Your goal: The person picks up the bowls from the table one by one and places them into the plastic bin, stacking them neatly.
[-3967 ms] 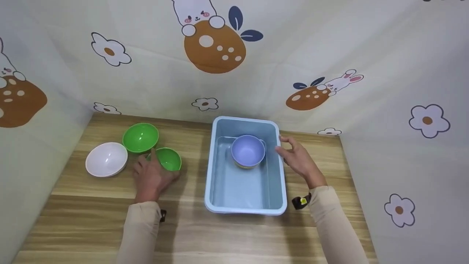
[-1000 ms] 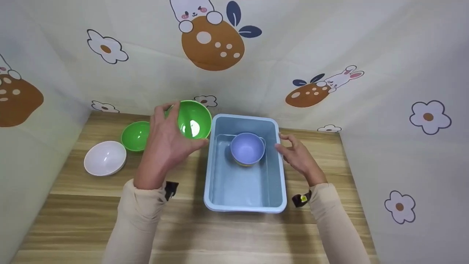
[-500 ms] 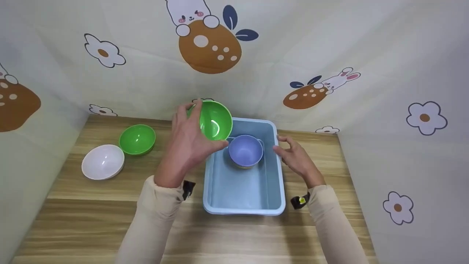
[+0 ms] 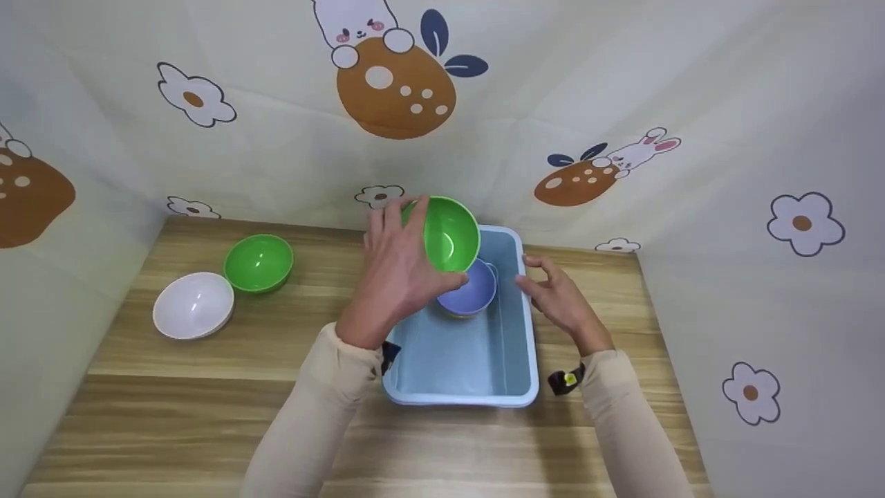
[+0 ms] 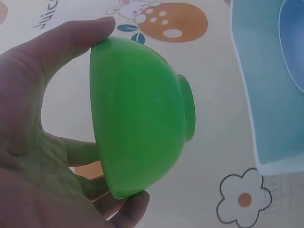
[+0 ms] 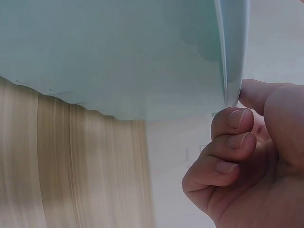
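My left hand [image 4: 397, 270] holds a green bowl [image 4: 455, 232] by its rim, thumb on one side and fingers on the other, over the far part of a light-blue plastic basin [image 4: 463, 399]. In the left wrist view the green bowl [image 5: 137, 114] is tipped on its side, its foot facing away from the palm. Inside the basin sits a periwinkle bowl [image 4: 473, 296], a yellow edge showing beneath it and its far side hidden by the green one. My right hand [image 4: 563, 301] pinches the basin's right rim between thumb and fingers, as the right wrist view shows.
To the left on the wooden table [image 4: 207, 429], a second green bowl [image 4: 259, 263] stands beside a white bowl [image 4: 193, 306]. A printed cloth [image 4: 276, 138] with rabbits and flowers hangs behind the table and along both sides.
The left hand has picked up the nearer green bowl from the left group and carried it rightward, now over the basin. The right hand stays at the basin's rim.
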`<state>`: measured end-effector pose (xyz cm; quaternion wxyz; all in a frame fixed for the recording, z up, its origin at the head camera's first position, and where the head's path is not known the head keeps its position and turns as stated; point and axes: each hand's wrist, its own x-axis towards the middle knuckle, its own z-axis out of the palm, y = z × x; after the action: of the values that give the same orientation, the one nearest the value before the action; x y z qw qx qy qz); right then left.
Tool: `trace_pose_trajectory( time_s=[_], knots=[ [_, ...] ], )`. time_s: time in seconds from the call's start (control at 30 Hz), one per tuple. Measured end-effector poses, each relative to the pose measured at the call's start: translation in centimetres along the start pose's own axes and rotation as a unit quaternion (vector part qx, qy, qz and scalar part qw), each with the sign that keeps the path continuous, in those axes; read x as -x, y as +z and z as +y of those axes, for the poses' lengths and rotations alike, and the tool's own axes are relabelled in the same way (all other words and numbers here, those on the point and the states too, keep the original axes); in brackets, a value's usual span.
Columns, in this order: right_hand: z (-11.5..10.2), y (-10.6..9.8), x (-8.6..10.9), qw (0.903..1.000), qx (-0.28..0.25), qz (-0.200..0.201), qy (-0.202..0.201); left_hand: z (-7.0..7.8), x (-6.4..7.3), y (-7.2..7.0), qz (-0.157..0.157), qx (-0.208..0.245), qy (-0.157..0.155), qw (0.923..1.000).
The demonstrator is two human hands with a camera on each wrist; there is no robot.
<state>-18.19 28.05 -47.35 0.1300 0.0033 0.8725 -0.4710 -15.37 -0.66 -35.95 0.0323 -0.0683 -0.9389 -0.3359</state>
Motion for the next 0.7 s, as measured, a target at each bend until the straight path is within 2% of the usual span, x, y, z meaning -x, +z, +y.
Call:
trace_pose_trajectory(
  time_s=[0.4, 0.7],
  knots=[
    [0.1, -0.2, 0.1, 0.9999, 0.003, 0.0, 0.016, 0.2, -0.4, 2.2, -0.011, 0.012, 0.002, 0.9999],
    [0.0, 0.0, 0.0, 0.9999, -0.007, -0.003, 0.015, 0.5, -0.9, 4.1, -0.033, 0.029, -0.01, 0.999]
  ],
)
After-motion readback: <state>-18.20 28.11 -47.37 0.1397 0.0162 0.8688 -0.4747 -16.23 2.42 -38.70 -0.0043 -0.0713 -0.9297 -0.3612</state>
